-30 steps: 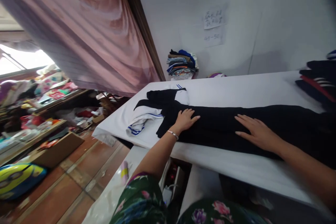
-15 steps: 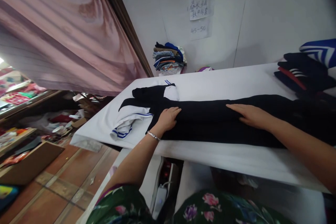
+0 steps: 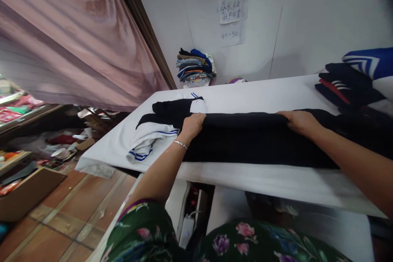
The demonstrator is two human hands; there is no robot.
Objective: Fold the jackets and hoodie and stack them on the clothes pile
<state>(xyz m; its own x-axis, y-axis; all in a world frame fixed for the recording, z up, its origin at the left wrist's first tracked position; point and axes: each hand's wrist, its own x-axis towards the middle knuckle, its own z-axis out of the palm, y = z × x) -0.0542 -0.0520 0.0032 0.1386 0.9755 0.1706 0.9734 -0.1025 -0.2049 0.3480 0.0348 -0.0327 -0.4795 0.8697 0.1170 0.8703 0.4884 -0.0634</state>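
A long black garment (image 3: 245, 143) lies flat across the white-covered table, running from the left part of the table off toward the right. White cloth with blue stripes (image 3: 152, 137) sticks out at its left end; whether both are one piece I cannot tell. My left hand (image 3: 193, 126), with a silver bracelet at the wrist, is closed on the garment's far edge near that end. Farther right, my right hand (image 3: 302, 123) grips the same far edge, fingers curled and partly hidden in the cloth.
A stack of folded clothes (image 3: 195, 66) stands behind the table by the wall. More folded clothes (image 3: 346, 84) are piled at the right. A pink curtain (image 3: 92, 41) hangs at the left, above a cardboard box (image 3: 33, 190) on the tiled floor. Paper notes (image 3: 231, 18) are on the wall.
Both hands have gone from lying flat on the black garment to gripping its far edge. My left hand moved slightly away from me, and my right hand shifted a little right.
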